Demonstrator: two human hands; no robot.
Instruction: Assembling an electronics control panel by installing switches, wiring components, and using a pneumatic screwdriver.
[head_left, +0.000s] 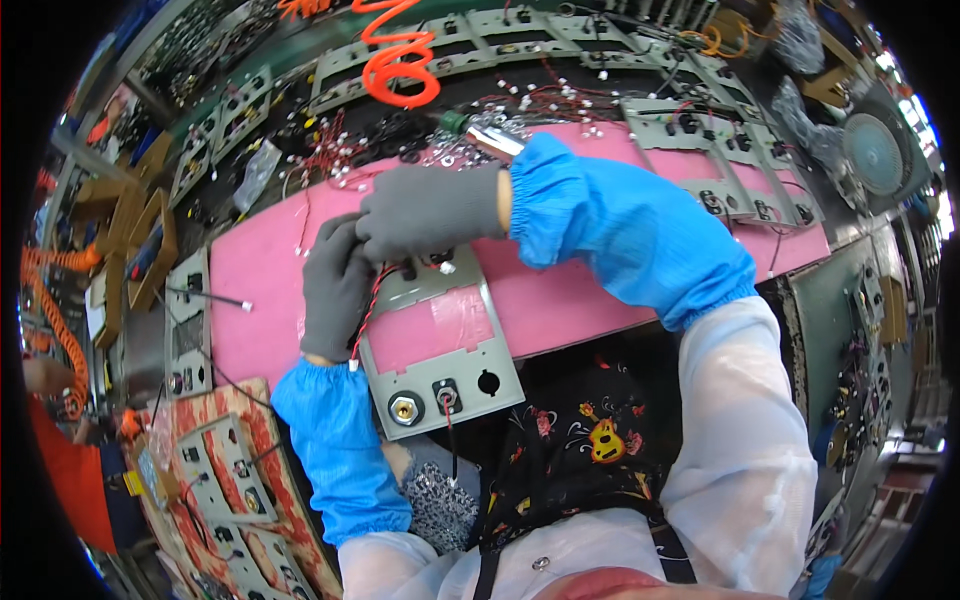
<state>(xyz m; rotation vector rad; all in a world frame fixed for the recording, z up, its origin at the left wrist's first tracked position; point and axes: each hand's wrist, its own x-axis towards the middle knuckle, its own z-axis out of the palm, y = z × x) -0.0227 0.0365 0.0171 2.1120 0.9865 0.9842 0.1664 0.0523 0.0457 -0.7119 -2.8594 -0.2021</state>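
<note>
"Where do we have our hands?"

"Our grey-gloved left hand (335,290) and grey-gloved right hand (430,212) meet at the far left corner of a flat grey metal panel with a big rectangular opening (420,378)."

"Are we clamped on anything?"

"We cannot tell; our fingers curl together there, but the fingertips are hidden."

"And where does our panel lie?"

"Before us on a pink rectangular mat (590,290), its near end reaching past the mat's edge. We see a round brass-coloured fitting (404,408) at its near left corner."

"What hangs beside our left hand?"

"A twisted red-and-black wire (371,315), ending in a white plug (353,365). Beyond our right hand lies a green-handled tool (455,122)."
</note>
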